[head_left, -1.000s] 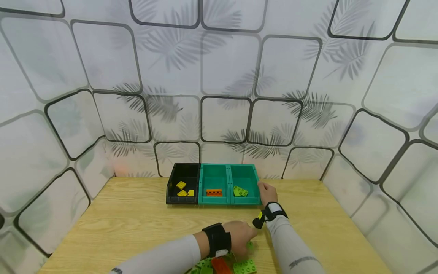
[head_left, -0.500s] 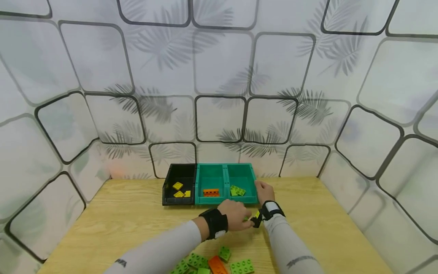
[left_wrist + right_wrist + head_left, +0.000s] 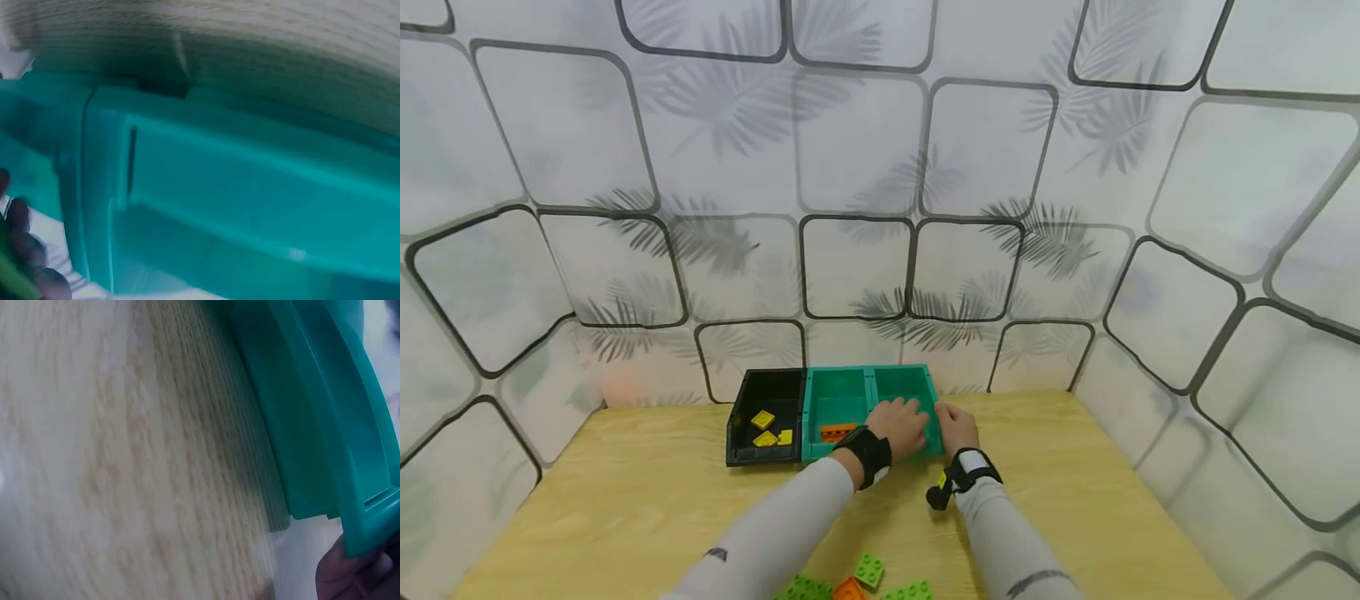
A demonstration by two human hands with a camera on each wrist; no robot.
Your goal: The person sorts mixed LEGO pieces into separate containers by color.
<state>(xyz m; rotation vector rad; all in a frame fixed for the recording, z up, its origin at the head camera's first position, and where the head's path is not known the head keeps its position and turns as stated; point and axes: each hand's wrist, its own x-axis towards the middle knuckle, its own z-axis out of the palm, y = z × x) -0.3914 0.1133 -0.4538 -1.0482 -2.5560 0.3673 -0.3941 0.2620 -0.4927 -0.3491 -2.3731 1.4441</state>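
Observation:
My left hand (image 3: 898, 427) is over the front of the right-hand teal bin (image 3: 904, 382) in the head view, back of the hand up. Its curled fingers hold a green toy building brick (image 3: 15, 272), partly seen at the lower left of the left wrist view. With my right hand (image 3: 957, 428) I grip the right side of that same bin; the right wrist view shows the fingers at the corner of its rim (image 3: 365, 534). The bricks inside this bin are hidden behind my left hand.
Left of it, the middle teal bin (image 3: 838, 383) holds orange bricks (image 3: 837, 432). A black bin (image 3: 767, 382) with several yellow bricks (image 3: 764, 419) adjoins it. Green bricks (image 3: 869, 570) and an orange brick (image 3: 848, 589) lie at the near table edge. A patterned curtain (image 3: 857, 275) stands behind.
My left hand has moved forward from the loose bricks at the near edge to above the right teal bin, carrying a green brick. My right hand keeps its grip on the bin.

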